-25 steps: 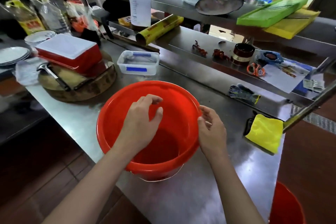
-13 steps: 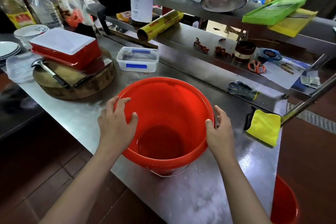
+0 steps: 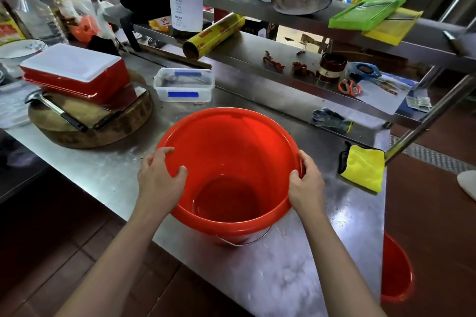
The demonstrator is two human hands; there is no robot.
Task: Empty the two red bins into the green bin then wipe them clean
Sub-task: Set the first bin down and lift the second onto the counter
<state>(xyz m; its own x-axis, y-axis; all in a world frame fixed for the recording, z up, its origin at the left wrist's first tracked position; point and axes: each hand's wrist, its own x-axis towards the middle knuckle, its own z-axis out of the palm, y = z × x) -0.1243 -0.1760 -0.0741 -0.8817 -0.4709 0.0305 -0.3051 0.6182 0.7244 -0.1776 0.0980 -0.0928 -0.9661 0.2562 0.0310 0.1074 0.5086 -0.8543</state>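
While my left hand (image 3: 157, 180) and right hand (image 3: 306, 183) grasp its rim, I see the glossy red bucket (image 3: 231, 162) upright, mouth upward, beside the yellow cloth (image 3: 363, 167) on the counter (image 3: 103, 172)

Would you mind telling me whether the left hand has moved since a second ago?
Yes. The left hand went from over the red bin's opening outward to grip its left rim.
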